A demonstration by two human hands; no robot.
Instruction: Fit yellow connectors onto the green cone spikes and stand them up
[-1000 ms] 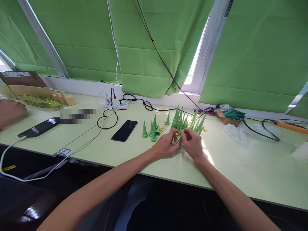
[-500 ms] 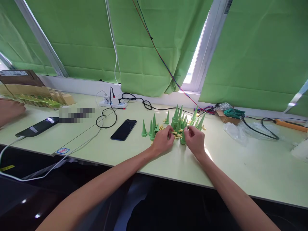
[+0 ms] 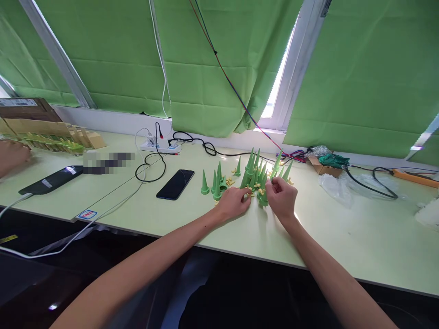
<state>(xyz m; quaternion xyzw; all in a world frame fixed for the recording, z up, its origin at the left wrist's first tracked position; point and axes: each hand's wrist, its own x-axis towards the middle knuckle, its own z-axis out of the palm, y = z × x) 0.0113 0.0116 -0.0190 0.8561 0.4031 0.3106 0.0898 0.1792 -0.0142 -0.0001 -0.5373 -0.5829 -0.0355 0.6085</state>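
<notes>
Several green plastic cones stand in a cluster on the table, with small yellow plastic pieces scattered among them. My right hand is closed at the right front of the cluster and pinches a green cone, whose upper part is hidden by the fingers. At the front of the group my left hand lies low, its bent fingertips together at a small yellow piece. To its left are a few more upright cones, and one cone shows its hollow base.
A black phone lies left of the cones. Behind are a power strip and looped black cables. Plastic bags and a small cardboard box are at right. Another person's hand is at far left, near a carton.
My left hand has dropped from a raised pinch to the yellow pieces near the tabletop. My right hand has shifted slightly right, and the cone at its fingers is tilted a little.
</notes>
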